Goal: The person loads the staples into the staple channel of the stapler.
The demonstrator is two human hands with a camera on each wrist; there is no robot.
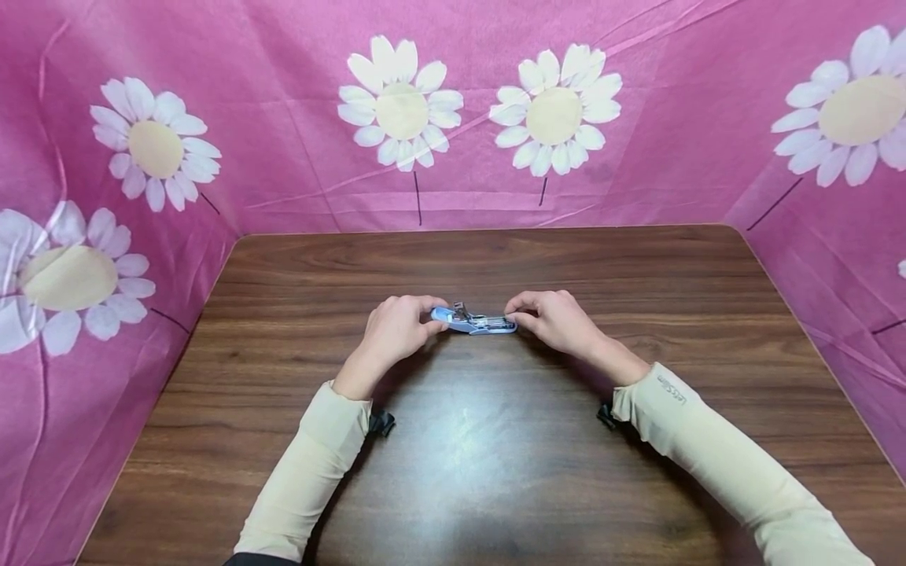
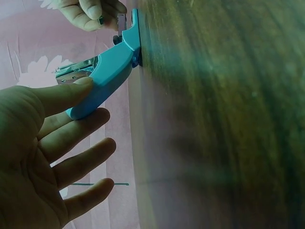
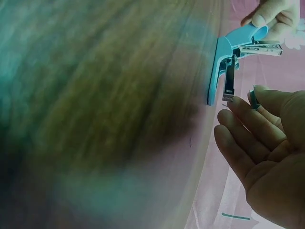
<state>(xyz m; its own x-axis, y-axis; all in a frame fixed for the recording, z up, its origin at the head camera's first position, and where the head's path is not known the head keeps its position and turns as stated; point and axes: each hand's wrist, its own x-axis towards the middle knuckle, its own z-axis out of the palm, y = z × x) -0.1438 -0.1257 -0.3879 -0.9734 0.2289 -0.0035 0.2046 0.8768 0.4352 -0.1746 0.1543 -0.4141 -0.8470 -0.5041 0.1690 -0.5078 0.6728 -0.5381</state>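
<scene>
Two wrist views alone reveal pinched staples [image 3: 254, 99].

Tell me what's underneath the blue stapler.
The wood-grain tabletop lies under the stapler; its base hides the patch directly beneath, so anything tucked there cannot be seen.

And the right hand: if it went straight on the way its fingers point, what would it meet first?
The right hand would most likely meet the near end of the opened blue stapler, right by its fingertips; whether they touch is unclear.
</scene>
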